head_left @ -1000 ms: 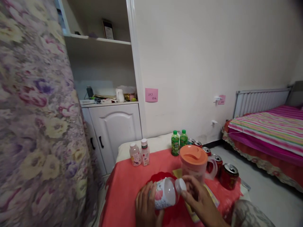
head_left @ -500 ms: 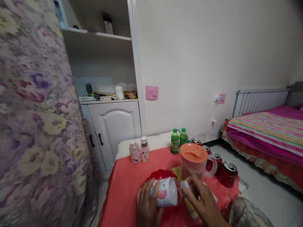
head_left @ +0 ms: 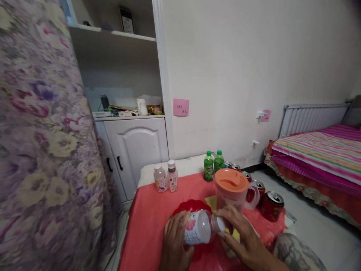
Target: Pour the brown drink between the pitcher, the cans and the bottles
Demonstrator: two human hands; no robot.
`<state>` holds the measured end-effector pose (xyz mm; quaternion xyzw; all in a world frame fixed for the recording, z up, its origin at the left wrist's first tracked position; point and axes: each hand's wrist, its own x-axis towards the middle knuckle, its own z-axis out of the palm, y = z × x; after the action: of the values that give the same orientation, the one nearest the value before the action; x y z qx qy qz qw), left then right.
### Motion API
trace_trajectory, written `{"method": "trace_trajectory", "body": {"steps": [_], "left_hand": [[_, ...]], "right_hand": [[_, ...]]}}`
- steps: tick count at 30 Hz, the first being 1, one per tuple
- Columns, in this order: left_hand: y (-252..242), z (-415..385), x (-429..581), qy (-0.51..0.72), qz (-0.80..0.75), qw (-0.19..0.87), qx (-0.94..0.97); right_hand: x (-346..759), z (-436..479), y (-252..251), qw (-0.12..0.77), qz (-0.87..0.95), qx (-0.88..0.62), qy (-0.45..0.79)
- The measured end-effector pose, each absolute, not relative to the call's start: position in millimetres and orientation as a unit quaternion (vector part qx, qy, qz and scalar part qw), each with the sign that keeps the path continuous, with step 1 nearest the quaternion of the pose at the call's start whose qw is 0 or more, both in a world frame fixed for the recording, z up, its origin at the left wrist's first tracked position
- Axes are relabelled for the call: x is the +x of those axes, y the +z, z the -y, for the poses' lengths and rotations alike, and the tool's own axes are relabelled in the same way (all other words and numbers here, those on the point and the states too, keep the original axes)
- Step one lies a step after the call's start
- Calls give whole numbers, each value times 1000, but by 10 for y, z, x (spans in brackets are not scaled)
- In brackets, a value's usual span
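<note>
My left hand (head_left: 175, 244) is wrapped round the body of a clear plastic bottle (head_left: 199, 227) with a pink and white label, held on its side above a red plate (head_left: 189, 207). At the bottle's neck, my right hand (head_left: 239, 235) has its fingers closed on the white cap (head_left: 218, 224). Just behind the hands stands a pitcher with an orange lid (head_left: 231, 188).
On the red-covered table (head_left: 149, 226) stand two small pink-labelled bottles (head_left: 166, 177), two green bottles (head_left: 213, 165) and several red cans (head_left: 271, 205). A white cabinet (head_left: 135, 150) is behind, a floral curtain (head_left: 42, 150) at left, a striped bed (head_left: 321, 154) at right.
The view has tilted slightly. Both hands keep their hold on the bottle, which has shifted a little downward and nearer the plate; the right fingers have moved round the cap.
</note>
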<state>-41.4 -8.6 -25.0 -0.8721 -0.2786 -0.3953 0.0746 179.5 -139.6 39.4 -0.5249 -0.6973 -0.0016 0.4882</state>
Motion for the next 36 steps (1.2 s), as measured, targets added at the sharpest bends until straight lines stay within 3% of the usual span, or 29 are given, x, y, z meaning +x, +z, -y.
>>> {"method": "trace_trajectory", "body": {"steps": [8, 27, 31, 36], "left_hand": [[-296, 106, -393, -409, 283, 65, -865], [-363, 140, -334, -397, 309, -67, -862], [-369, 134, -321, -398, 330, -106, -849], [-269, 180, -284, -418, 365, -248, -794]], "right_hand": [[1664, 1338, 487, 491, 619, -610, 58], [1751, 1427, 593, 511, 699, -500, 1], [1829, 1478, 507, 543, 658, -520, 43], [1978, 1634, 108, 574, 549, -575, 198]]}}
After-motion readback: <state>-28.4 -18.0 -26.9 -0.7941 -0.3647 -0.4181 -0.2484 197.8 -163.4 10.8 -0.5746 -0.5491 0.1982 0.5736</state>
